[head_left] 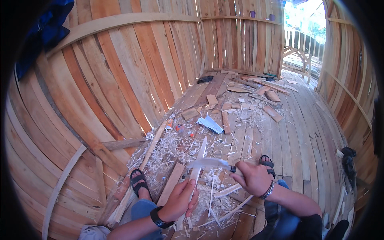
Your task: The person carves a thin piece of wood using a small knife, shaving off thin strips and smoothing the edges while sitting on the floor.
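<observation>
My left hand (181, 202) is closed around a pale, tapered strip of wood (201, 151), which points up and away from me between my knees. In my right hand (255, 179) is a knife with a curved blade (212, 162), gripped by its dark handle. The blade lies across the strip a little beyond my left fingers, its tip reaching past the strip's left side. Whether the edge bites into the wood I cannot tell. A brown board (172, 182) lies on the floor beside my left hand.
Curled shavings (166, 150) cover the floor around my sandalled feet. Farther off are a blue-white sheet (211, 124), wood offcuts (273, 113) and a pile of boards (272, 85). A plank wall (132, 72) rises at left; a doorway (304, 40) opens at far right. A black item (349, 162) lies right.
</observation>
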Action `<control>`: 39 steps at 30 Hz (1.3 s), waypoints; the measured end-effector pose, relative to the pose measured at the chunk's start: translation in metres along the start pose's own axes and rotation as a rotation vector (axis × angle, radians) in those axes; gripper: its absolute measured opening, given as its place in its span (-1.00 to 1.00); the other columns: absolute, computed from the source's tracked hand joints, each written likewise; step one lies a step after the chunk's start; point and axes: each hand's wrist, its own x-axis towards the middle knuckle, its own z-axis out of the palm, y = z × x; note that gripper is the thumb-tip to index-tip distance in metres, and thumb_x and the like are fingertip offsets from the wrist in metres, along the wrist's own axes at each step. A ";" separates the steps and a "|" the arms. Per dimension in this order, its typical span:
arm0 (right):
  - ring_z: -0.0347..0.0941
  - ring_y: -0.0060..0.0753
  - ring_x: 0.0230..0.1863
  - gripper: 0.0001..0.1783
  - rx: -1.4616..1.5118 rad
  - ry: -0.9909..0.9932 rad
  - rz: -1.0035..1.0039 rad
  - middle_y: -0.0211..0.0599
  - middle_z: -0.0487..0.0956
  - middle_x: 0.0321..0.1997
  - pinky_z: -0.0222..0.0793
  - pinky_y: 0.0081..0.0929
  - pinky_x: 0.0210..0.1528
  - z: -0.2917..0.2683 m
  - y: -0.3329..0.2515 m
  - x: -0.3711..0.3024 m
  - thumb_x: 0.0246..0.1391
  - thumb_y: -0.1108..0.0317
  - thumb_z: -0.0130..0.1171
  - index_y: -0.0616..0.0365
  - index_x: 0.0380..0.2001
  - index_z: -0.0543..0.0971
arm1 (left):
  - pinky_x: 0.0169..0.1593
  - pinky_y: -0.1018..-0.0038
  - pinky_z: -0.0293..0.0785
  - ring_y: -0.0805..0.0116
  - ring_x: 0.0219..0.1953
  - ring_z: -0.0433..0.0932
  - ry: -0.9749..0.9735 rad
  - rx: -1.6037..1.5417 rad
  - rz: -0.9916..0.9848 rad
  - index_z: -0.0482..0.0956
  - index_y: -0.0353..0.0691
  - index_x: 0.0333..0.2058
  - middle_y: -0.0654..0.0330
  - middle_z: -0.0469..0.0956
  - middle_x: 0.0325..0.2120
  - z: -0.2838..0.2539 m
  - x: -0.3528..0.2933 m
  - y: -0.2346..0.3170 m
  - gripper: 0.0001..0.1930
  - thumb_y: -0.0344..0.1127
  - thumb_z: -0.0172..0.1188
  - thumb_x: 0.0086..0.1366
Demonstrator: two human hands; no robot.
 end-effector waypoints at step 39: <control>0.51 -0.01 -0.57 -0.57 -0.009 -0.108 0.008 -0.15 0.52 -0.56 0.41 -0.18 -0.56 0.002 0.008 -0.002 0.19 -0.04 0.05 0.14 -0.40 0.34 | -0.81 0.65 0.08 0.58 -0.88 0.14 -0.085 -0.041 -0.075 0.20 -0.16 -0.41 0.35 0.17 -0.78 0.005 0.005 0.002 -0.67 -0.09 -0.26 0.50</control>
